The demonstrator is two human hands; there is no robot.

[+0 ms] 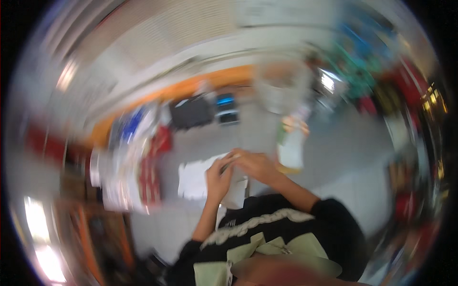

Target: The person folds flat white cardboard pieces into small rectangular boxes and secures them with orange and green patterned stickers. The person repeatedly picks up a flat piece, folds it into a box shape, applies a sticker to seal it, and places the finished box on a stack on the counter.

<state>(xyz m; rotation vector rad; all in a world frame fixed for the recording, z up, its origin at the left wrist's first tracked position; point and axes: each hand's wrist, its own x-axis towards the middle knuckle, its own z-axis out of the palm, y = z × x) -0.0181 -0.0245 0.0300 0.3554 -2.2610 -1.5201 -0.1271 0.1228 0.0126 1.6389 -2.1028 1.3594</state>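
My left hand and my right hand meet in front of my chest, over some white paper sheets. The left fingers are closed around a small dark object, too blurred to name. Fingers of my right hand bend over the same spot and touch the left fingertips; what they hold, if anything, is hidden. The sheets have uneven edges and lie partly under the hands, with another white piece close to my body.
Plastic-wrapped packages are piled on the left. Behind the paper sit a dark grey box and a small device with a blue display. A whitish bucket-like container stands farther back; a white and yellow packet lies to the right.
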